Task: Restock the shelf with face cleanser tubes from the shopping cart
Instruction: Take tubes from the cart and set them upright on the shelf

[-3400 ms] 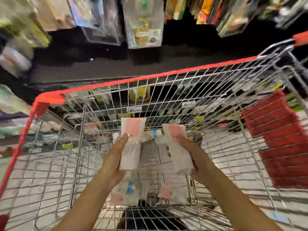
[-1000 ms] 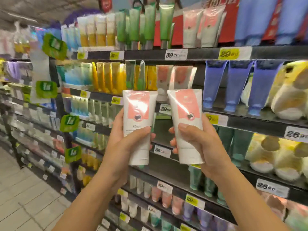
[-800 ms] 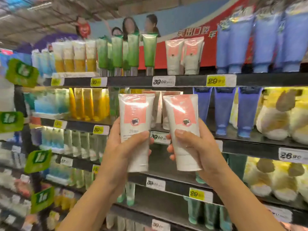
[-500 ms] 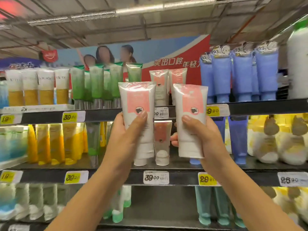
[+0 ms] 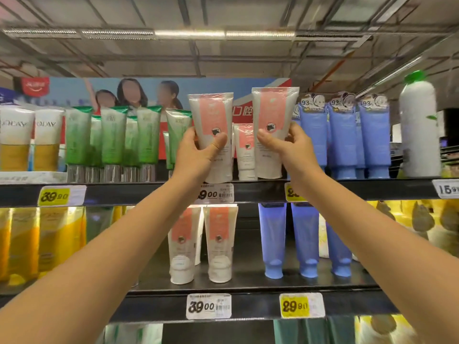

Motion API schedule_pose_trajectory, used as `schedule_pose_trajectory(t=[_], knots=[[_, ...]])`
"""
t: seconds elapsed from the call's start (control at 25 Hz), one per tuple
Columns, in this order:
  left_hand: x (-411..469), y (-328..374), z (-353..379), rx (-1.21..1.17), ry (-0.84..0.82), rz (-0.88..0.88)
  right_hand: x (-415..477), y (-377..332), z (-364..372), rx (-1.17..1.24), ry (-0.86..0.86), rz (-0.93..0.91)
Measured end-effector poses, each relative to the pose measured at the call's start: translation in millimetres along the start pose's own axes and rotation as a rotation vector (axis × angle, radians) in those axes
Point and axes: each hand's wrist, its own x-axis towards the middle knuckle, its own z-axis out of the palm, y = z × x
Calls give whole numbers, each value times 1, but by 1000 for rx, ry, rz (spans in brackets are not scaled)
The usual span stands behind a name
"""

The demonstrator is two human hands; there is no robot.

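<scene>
My left hand [image 5: 198, 152] grips a white and pink face cleanser tube [image 5: 213, 115] upright at the top shelf [image 5: 139, 192], its cap end at the shelf's front edge. My right hand [image 5: 288, 145] grips a second matching tube [image 5: 273, 108] just to the right, also upright on that shelf. Between them, further back, stands a smaller-looking tube of the same kind [image 5: 246, 150]. Two more matching tubes [image 5: 218, 242] stand on the shelf below. The shopping cart is out of view.
Green tubes [image 5: 111, 137] stand left of my left hand and blue tubes [image 5: 342, 135] right of my right hand. A tall white bottle [image 5: 419, 127] is at the far right. Price tags [image 5: 216, 194] line the shelf edges. Yellow tubes [image 5: 29, 239] fill the lower left.
Both hands have lifted the two tubes from in front of the middle shelf up to the top shelf, and the tubes now stand further apart. My view has tilted upward.
</scene>
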Motion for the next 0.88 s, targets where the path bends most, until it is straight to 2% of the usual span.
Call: schedule_pose_trajectory(t=[0.2, 0.32, 0.48, 0.72, 0.88], knots=[[27, -16, 12, 135, 24, -68, 21, 21, -5, -167, -8, 21], [32, -23, 12, 187, -16, -96, 24, 33, -4, -234, 15, 42], [34, -27, 15, 224, -42, -123, 32, 36, -5, -328, -38, 108], [40, -21, 0, 434, -236, -199, 36, 37, -17, -321, -219, 232], [38, -32, 1, 543, -102, -122, 37, 39, -17, -322, -260, 254]])
